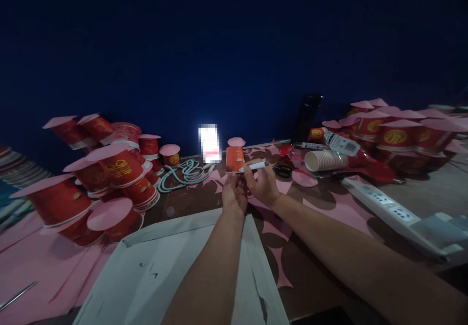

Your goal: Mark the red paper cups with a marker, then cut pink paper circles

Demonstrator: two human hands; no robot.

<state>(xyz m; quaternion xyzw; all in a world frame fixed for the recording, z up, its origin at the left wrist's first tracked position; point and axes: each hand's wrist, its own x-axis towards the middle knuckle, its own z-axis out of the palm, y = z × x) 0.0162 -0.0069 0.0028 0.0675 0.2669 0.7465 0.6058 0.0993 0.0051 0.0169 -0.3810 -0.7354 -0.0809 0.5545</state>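
Head view: red cup [234, 159] at 12 o'clock of left hand [235, 194], fingers curled near its lower edge, grip can't tell; right hand [263, 181] pinches white pen [258, 166] at cup's 5 o'clock, might tip it if left grip's loose.

Bare left forearm [206, 271] ran up from bottom centre, leaning right; left hand [234, 196] was turned roughly palm-up, fingers curled. Bare right forearm [340, 247] angled in from lower right; right hand [265, 186] showed its back, thumb and fingers pinched. Hands sat close together.
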